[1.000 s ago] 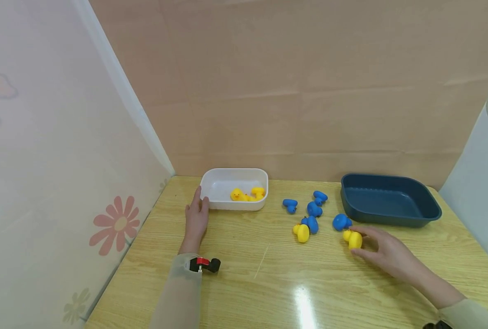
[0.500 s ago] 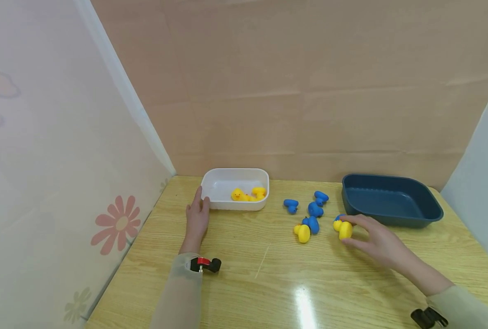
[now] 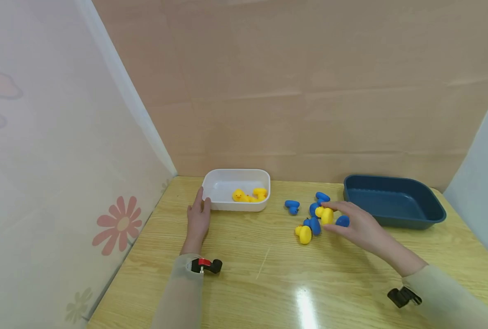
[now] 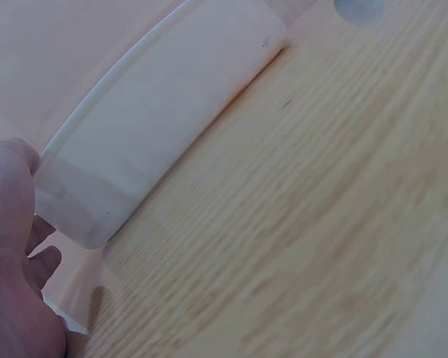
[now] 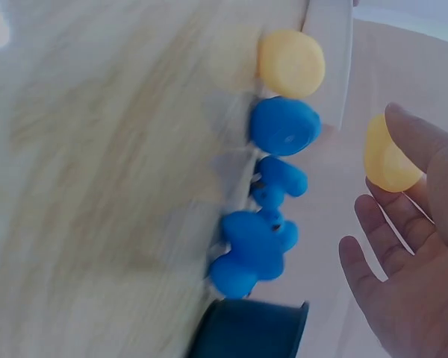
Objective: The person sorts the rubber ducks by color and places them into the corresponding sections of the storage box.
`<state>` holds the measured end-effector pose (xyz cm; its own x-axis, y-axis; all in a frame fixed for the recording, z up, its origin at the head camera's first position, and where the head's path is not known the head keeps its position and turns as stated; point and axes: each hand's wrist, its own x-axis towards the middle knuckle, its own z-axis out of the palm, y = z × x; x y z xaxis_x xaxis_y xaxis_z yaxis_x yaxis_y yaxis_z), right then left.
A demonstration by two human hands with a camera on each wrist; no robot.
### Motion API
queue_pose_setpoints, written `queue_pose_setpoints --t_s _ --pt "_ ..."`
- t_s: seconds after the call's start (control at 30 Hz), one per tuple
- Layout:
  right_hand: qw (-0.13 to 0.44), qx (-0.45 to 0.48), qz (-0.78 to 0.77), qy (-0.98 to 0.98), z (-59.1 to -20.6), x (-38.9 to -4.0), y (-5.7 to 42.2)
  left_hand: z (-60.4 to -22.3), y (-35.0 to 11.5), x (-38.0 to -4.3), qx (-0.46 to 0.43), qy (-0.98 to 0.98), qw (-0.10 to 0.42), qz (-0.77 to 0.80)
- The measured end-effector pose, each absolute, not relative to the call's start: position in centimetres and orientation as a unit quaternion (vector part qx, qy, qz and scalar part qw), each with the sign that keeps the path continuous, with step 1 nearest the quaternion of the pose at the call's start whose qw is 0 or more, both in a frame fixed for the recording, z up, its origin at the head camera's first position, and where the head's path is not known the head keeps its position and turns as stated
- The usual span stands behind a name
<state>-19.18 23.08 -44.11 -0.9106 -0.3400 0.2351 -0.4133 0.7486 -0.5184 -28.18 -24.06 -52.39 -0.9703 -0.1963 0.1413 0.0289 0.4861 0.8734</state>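
In the head view my right hand (image 3: 361, 228) pinches a yellow toy duck (image 3: 327, 216) between thumb and fingers, raised above the table. The right wrist view shows that same duck (image 5: 388, 156) between the fingertips. Below and around it lie several blue toy ducks (image 3: 315, 225) and one yellow duck (image 3: 305, 235). My left hand (image 3: 198, 220) holds the near left corner of a white plastic bin (image 3: 236, 207), thumb at the front wall and a finger along the side. Inside the bin lie yellow ducks (image 3: 240, 195). The left wrist view shows the bin's outer wall (image 4: 157, 112).
A dark blue bin (image 3: 404, 221) stands at the back right of the wooden table (image 3: 248, 283). Brown paper (image 3: 244, 91) covers the wall behind. A flower-patterned panel (image 3: 83, 160) borders the left side, and another pale panel (image 3: 484, 183) the right.
My right hand has carried the yellow duck leftward and up, from beside the rightmost blue duck to over the cluster. The left hand stays at the white bin's corner.
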Motion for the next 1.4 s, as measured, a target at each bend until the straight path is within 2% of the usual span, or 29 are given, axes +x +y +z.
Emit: queue_pose_setpoints --t_s 0.57,1.4 --pt "0.055 0.217 0.306 -0.925 -43.0 -23.1 18.6 -52.2 -24.0 -28.1 0.043 -0.854 0.11 -0.507" --pt "0.048 0.191 0.332 -0.923 -42.4 -27.5 11.9 -52.1 -24.0 -27.9 0.048 -0.852 0.108 -0.51"
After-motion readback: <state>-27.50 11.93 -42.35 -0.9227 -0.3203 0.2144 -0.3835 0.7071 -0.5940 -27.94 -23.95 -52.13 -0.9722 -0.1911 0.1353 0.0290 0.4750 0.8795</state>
